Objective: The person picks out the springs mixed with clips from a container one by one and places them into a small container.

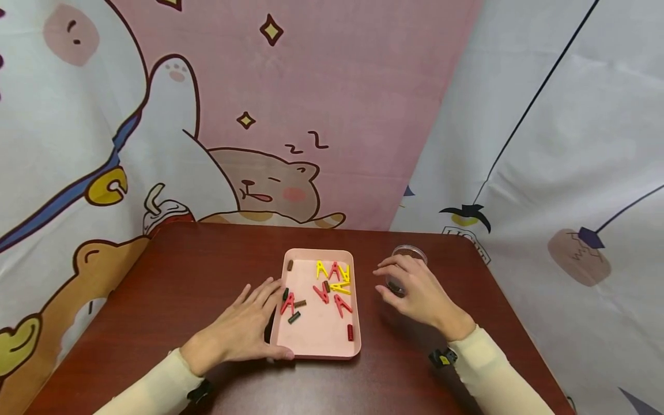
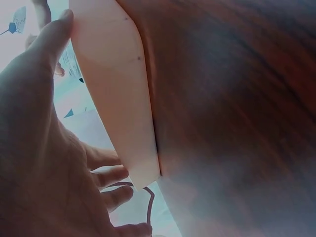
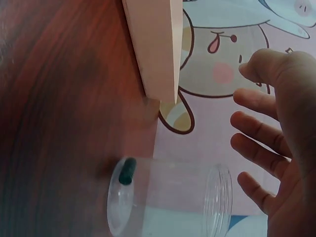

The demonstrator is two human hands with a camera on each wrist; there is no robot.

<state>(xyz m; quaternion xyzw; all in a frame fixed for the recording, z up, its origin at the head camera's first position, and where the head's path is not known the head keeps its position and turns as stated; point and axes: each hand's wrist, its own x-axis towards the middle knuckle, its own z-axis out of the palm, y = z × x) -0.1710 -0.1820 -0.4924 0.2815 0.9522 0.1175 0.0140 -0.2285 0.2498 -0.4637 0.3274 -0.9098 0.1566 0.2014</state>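
A pink tray lies on the table, holding yellow clips, red clips and several small ribbed cylinders, including a red cylinder and a dark green cylinder. My left hand touches the tray's left side, its fingers along the rim and its thumb by the near corner. To the right of the tray, my right hand hovers over a clear jar, with fingers spread and nothing held. The jar stands uncapped, with one dark green cylinder at its bottom.
The dark wooden table runs back to a printed cloth with cartoon animals. Another printed cloth hangs along the right side. A small black device sits at the right wrist.
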